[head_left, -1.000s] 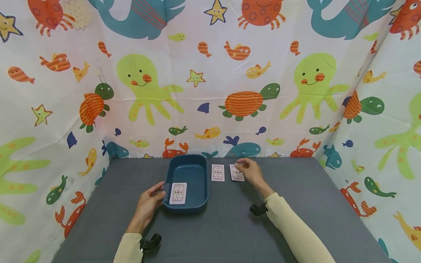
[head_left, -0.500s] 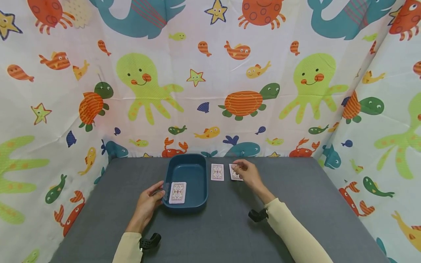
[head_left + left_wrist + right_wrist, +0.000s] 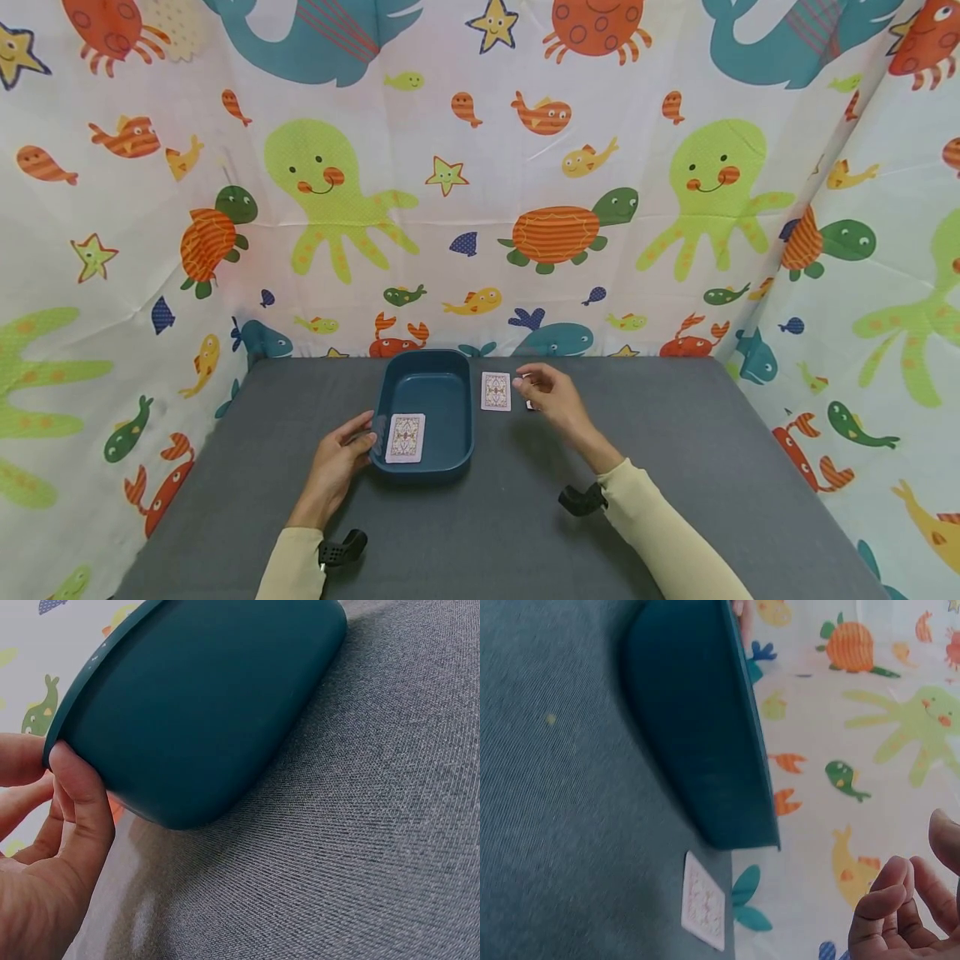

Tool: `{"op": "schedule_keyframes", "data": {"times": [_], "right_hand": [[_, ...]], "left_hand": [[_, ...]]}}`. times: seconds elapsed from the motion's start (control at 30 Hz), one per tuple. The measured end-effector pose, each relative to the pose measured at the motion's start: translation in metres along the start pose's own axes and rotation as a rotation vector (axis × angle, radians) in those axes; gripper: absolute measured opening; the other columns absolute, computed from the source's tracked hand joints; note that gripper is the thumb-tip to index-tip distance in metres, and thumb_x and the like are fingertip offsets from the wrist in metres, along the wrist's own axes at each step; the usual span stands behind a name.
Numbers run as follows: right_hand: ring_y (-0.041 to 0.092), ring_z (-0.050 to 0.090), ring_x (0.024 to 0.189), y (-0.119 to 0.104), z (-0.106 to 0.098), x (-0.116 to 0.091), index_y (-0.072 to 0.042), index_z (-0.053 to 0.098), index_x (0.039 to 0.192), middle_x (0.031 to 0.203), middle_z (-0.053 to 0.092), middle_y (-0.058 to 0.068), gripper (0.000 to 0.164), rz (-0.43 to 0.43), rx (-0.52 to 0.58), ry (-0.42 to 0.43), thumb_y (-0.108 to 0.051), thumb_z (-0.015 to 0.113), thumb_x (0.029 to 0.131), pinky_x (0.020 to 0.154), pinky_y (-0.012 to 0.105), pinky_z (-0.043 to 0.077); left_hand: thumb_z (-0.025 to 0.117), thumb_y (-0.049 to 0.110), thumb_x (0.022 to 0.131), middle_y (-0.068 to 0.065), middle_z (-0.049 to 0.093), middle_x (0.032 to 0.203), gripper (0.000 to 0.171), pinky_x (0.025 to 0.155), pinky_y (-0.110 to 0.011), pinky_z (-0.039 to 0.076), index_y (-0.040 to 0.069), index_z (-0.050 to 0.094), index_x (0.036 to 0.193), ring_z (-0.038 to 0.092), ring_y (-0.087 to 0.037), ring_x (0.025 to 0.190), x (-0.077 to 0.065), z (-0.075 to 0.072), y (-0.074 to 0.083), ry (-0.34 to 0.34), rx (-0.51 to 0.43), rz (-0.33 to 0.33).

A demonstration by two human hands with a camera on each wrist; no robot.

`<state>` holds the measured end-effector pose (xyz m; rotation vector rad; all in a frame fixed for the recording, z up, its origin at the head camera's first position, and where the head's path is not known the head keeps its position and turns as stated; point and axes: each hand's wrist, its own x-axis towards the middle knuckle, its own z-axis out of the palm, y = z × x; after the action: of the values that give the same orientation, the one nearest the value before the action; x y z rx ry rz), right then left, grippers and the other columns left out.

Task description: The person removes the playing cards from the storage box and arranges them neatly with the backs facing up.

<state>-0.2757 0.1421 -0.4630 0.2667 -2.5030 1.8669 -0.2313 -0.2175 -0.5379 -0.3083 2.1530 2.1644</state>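
A dark blue rectangular tray (image 3: 450, 417) sits on the grey table. My left hand (image 3: 337, 471) pinches its left rim, and the left wrist view shows the thumb against the outer wall. Inside the tray, at its near left corner, lies a playing card (image 3: 405, 438), patterned back up. A second card (image 3: 496, 392) lies face down just right of the tray. My right hand (image 3: 555, 402) hovers over a third card (image 3: 531, 406) and covers most of it. In the right wrist view the right hand's fingers (image 3: 885, 900) are loosely bent, the thumb apart, nothing between them.
A white curtain (image 3: 480, 167) printed with sea animals hangs along the back and both sides of the grey table (image 3: 480, 542). Black wrist cameras (image 3: 582, 500) are strapped near both sleeves.
My right hand has shifted slightly left, from the third card toward the second, and now hides more of the third card. The left hand and the tray stay where they were.
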Motion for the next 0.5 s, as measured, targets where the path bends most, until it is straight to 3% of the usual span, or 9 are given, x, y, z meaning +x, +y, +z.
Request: {"op": "schedule_keyframes", "data": {"times": [0.13,0.3,0.5], "right_hand": [[0.017,0.053,0.07,-0.018,0.005,-0.008,0.002,0.062,0.12,0.092,0.06,0.012,0.029,-0.032,0.007,-0.032,-0.014,0.063,0.096,0.062,0.027,0.047],[0.014,0.052,0.069,-0.006,0.015,-0.002,-0.002,0.064,0.119,0.091,0.059,0.01,0.03,-0.067,0.031,-0.036,-0.019,0.066,0.094,0.06,0.024,0.044],[0.014,0.054,0.071,-0.014,0.026,-0.008,-0.007,0.066,0.115,0.09,0.06,0.009,0.024,-0.09,0.028,-0.048,-0.017,0.067,0.093,0.063,0.023,0.045]], "left_hand": [[0.056,0.008,0.097,-0.012,0.047,0.141,0.047,0.076,-0.024,0.051,0.013,0.05,0.143,0.055,-0.013,0.103,0.0,0.0,0.0,0.002,0.011,-0.005],[0.056,0.008,0.098,-0.011,0.047,0.142,0.047,0.076,-0.024,0.051,0.014,0.05,0.143,0.054,-0.013,0.103,-0.001,0.0,0.001,0.005,0.018,-0.01],[0.055,0.008,0.098,-0.012,0.045,0.143,0.047,0.077,-0.024,0.051,0.014,0.049,0.144,0.053,-0.017,0.105,-0.001,0.001,0.002,0.001,0.019,-0.013]]}}
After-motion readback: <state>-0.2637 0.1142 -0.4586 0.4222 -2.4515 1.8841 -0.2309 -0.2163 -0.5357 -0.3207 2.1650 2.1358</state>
